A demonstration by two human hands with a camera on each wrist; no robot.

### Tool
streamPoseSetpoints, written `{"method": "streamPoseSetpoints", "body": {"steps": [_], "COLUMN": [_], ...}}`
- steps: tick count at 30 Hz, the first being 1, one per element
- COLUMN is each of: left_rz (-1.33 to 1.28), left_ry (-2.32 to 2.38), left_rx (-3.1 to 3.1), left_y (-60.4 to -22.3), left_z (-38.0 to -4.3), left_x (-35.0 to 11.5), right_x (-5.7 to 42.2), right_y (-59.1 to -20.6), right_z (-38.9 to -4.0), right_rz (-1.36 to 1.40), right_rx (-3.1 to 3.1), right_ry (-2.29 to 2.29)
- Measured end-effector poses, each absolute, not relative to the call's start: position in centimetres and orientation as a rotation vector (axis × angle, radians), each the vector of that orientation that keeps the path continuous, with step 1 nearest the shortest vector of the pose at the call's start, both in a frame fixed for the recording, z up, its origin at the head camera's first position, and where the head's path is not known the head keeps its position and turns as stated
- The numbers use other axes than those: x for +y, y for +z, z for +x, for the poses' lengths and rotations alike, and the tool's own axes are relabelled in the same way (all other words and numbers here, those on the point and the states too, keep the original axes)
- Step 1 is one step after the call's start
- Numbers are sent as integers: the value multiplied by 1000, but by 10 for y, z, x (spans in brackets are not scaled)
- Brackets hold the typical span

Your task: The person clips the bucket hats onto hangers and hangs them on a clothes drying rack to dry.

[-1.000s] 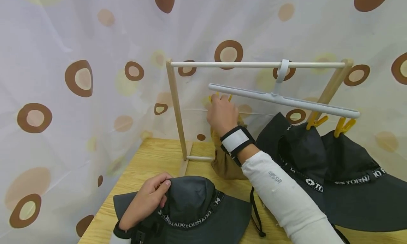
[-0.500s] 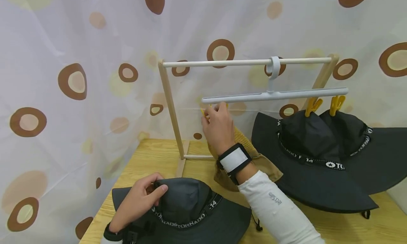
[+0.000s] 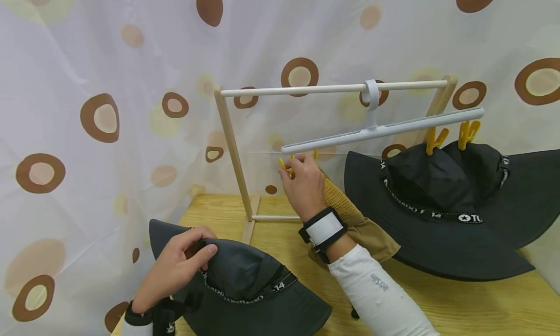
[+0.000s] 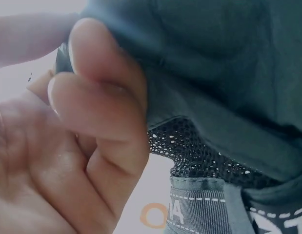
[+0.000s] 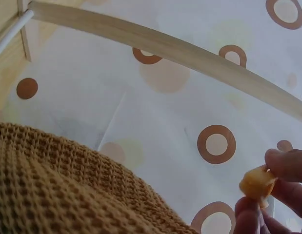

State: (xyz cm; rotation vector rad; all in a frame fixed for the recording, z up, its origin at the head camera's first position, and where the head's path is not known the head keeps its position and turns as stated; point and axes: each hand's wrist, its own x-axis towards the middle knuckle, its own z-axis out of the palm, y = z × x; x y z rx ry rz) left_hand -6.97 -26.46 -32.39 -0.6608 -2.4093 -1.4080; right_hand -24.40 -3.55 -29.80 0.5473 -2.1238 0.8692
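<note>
My left hand [image 3: 172,268] pinches the crown of a dark bucket hat [image 3: 245,273] with a lettered band, held over the front left of the table. In the left wrist view curled fingers [image 4: 107,97] overlap the cloth, and black mesh lining [image 4: 194,151] shows inside. Under the low left end of a white hanger [image 3: 385,130], my right hand [image 3: 304,185] pinches a yellow clothespin [image 5: 257,183]. A brown hat [image 3: 339,200] with a knit crown hangs there, partly hidden by that hand and wrist. Another yellow clothespin [image 3: 315,155] peeks out beyond the knuckles.
The hanger hooks over the white rod [image 3: 293,90] of a wooden rack [image 3: 234,156]. On its raised right end, yellow clothespins [image 3: 468,134] carry a second dark hat [image 3: 437,180]. Behind the wooden table [image 3: 210,209] hangs a spotted curtain [image 3: 131,180].
The hanger has swung from its right end low to its left end low, raising the hung dark hat. My right hand has come down slightly; my left hand has shifted left, tilting its hat.
</note>
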Motion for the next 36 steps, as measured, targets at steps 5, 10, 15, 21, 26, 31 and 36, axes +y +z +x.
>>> {"method": "streamPoseSetpoints", "body": {"steps": [5,10,15,21,26,31,36], "left_rz": [-756,-917,-1088,-1311,-1393,-1282,-1029], "left_ry": [-1437,-1481,-1513,-1567,-1590,-1654,-1663], "left_rx": [-2405,-2391,-2355,-2301,-2307,-2352,-2430], "left_y": [-316,-311,-305,-301,-302,-311,-322], "left_z": [-84,-96,-104,-116,-131,-148,-166], "left_x": [-255,-243,-230,-210,-197,-195,-194], "right_x": [-29,-23,-18,-12,-9,-7,-4], "right_y": [-295,-288,-280,-271,-263,-260,-259], "right_z": [-244,-241,-239,-239,-240,-241,-242], "right_rz": [475,405,388,461,484,469,454], "right_rx": [-2188,-2251,-2316,-2391,-2467,-2536,-2557], "right_ry": [931,1107,1217,1228,1238,1283,1313]}}
